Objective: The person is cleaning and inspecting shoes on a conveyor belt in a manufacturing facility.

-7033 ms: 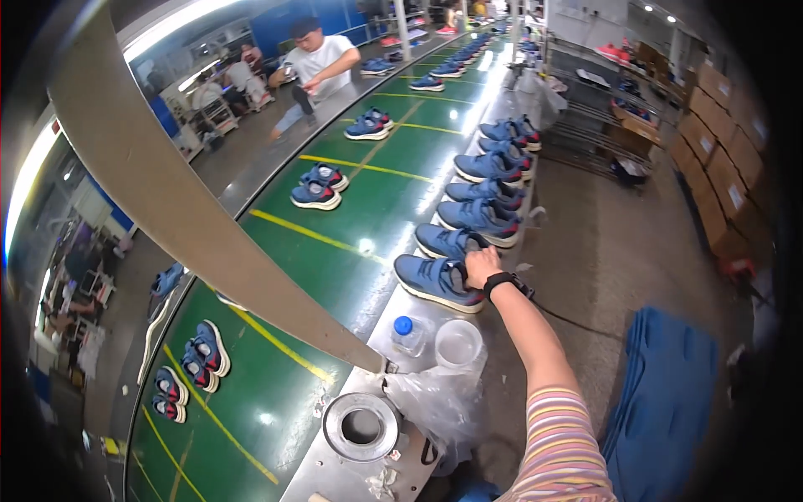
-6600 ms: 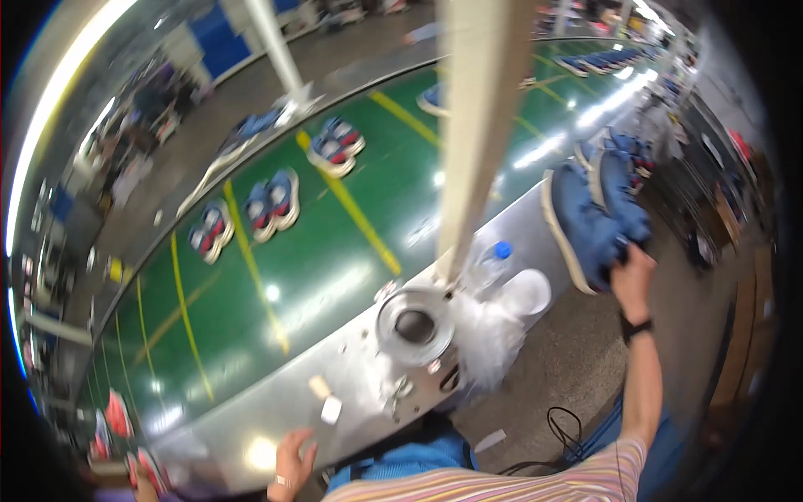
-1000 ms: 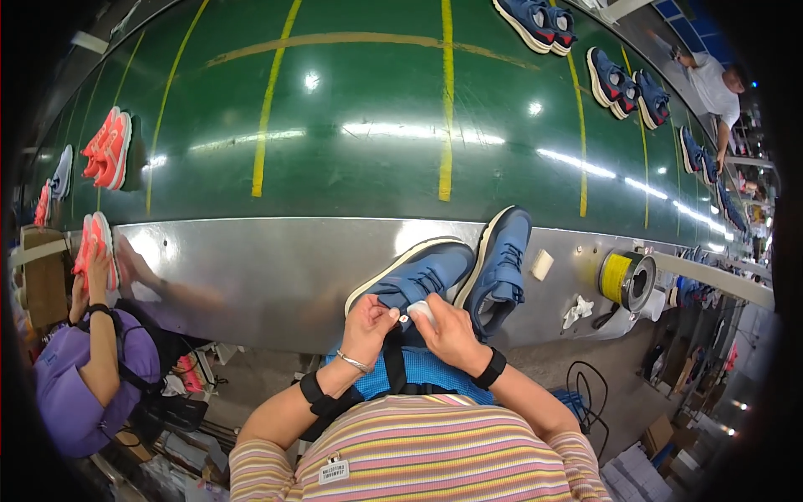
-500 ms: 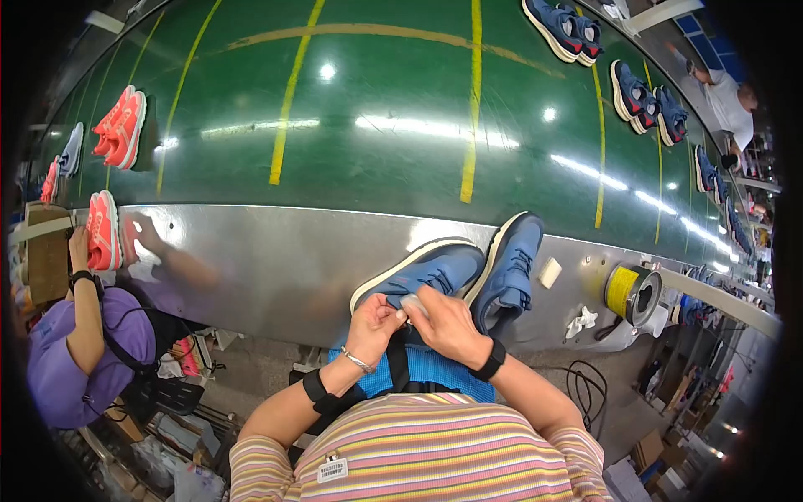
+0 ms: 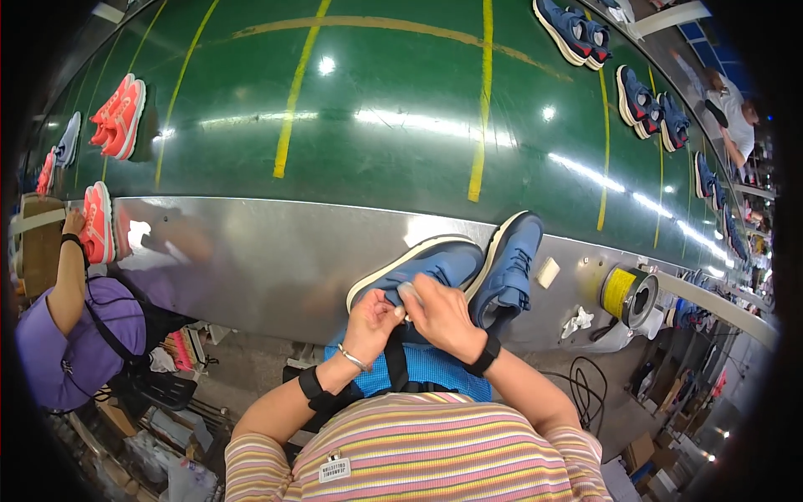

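Two blue sneakers with white soles lie on the steel ledge in front of me. The left sneaker [image 5: 428, 263] is slanted, its heel end toward my hands; the right sneaker [image 5: 507, 272] stands close beside it, toe away from me. My left hand [image 5: 368, 326] is closed in a pinch at the near end of the left sneaker. Facing it, my right hand [image 5: 445, 316] is closed too, thumb and fingers pressed together. The fingertips of both hands nearly meet. Whatever they pinch is too small to make out, and the hands cover part of that sneaker.
Beyond the steel ledge [image 5: 276, 276] runs a green conveyor belt [image 5: 385, 75] carrying blue and coral sneakers. Right of my sneakers lie a whitish block [image 5: 548, 273], crumpled white paper [image 5: 578, 321] and a yellow-labelled reel [image 5: 629, 294]. At left, a purple-clad person [image 5: 88, 343] handles a coral sneaker [image 5: 99, 224].
My right hand has rolled slightly and its fingers lifted a little, still close to the left hand. The blue sneakers stay in place. The belt's markings have shifted slightly right.
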`<move>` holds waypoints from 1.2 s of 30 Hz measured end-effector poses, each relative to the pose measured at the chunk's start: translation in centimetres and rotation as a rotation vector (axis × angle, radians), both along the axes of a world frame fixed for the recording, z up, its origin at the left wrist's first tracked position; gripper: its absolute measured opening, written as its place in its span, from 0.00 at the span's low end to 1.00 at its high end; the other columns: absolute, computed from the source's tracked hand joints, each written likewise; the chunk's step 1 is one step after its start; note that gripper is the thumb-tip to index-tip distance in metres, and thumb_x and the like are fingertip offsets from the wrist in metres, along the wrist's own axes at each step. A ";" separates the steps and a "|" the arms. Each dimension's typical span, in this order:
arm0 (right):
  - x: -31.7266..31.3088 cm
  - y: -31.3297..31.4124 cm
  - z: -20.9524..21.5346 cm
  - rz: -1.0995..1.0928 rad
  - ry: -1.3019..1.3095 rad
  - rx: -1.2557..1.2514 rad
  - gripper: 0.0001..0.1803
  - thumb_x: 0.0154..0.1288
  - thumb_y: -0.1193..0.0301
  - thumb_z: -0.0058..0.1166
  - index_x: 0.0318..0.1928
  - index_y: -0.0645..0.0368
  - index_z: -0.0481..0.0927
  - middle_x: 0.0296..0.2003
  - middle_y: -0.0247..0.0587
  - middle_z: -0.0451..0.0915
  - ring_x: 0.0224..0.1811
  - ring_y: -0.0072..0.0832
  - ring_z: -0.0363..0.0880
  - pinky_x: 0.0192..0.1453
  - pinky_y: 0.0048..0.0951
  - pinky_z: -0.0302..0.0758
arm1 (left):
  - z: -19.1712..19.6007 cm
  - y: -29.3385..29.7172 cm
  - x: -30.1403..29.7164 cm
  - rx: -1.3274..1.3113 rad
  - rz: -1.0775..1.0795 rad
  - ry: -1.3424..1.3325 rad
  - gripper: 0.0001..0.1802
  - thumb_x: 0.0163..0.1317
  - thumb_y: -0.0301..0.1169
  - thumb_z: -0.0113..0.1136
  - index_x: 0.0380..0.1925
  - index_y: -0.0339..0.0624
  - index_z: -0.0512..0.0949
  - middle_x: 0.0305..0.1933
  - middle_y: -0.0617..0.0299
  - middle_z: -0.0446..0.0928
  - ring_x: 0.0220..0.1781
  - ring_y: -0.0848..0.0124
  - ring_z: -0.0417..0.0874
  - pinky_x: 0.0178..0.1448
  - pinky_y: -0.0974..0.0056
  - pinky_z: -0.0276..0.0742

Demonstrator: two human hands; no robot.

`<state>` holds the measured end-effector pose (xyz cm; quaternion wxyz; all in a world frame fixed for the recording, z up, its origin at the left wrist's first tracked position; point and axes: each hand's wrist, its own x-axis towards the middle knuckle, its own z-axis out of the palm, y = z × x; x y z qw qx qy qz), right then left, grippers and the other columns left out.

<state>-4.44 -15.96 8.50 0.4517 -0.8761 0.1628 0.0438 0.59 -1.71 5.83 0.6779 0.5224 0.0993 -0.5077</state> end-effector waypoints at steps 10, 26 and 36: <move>0.3 0.3 -0.6 -0.001 -0.052 -0.046 0.09 0.57 0.70 0.52 0.28 0.61 0.67 0.21 0.49 0.71 0.23 0.46 0.72 0.24 0.37 0.67 | -0.3 0.4 0.2 -0.027 -0.018 -0.029 0.09 0.57 0.23 0.55 0.37 0.38 0.67 0.30 0.65 0.73 0.32 0.81 0.73 0.39 0.76 0.71; 0.0 0.5 0.1 0.055 -0.065 -0.032 0.09 0.59 0.70 0.49 0.27 0.60 0.65 0.21 0.45 0.70 0.22 0.44 0.72 0.23 0.39 0.67 | 0.0 0.7 0.1 0.021 -0.059 -0.040 0.09 0.57 0.24 0.56 0.37 0.37 0.67 0.28 0.65 0.73 0.30 0.81 0.72 0.37 0.77 0.70; 0.7 1.4 0.3 0.031 -0.054 -0.064 0.09 0.58 0.71 0.50 0.28 0.60 0.65 0.21 0.45 0.70 0.22 0.44 0.73 0.24 0.39 0.68 | 0.1 0.8 0.4 0.005 -0.049 -0.043 0.07 0.58 0.21 0.52 0.36 0.37 0.67 0.32 0.64 0.73 0.33 0.81 0.73 0.39 0.76 0.71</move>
